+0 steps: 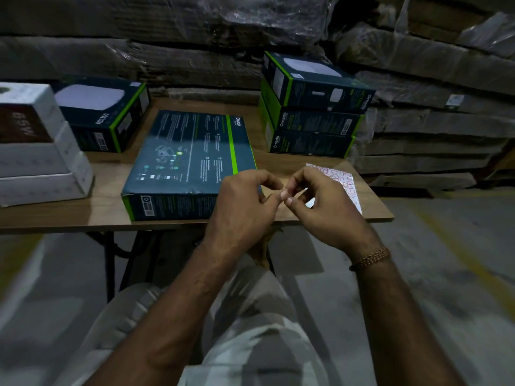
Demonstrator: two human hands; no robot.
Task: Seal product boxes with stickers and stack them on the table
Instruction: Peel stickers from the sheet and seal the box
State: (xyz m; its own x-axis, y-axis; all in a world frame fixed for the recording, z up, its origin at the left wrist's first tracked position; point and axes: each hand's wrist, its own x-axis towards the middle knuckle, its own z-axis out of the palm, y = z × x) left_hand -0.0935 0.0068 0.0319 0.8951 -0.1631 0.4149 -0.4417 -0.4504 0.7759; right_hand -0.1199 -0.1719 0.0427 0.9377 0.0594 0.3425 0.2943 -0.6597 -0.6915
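A dark blue and green product box [189,162] lies flat on the wooden table [106,210], back side up, near the front edge. My left hand [245,201] and my right hand [323,204] meet fingertip to fingertip just right of the box's near corner, fingers curled as if pinching something small between them; the sticker itself is too small to make out. A sticker sheet [338,179] with red marks lies on the table under and behind my right hand.
Three matching boxes are stacked [312,107] at the back right. Another such box [103,115] stands at the back left, beside stacked white boxes [36,146]. Wrapped cardboard bundles [418,93] rise behind the table. My knees are below the table edge.
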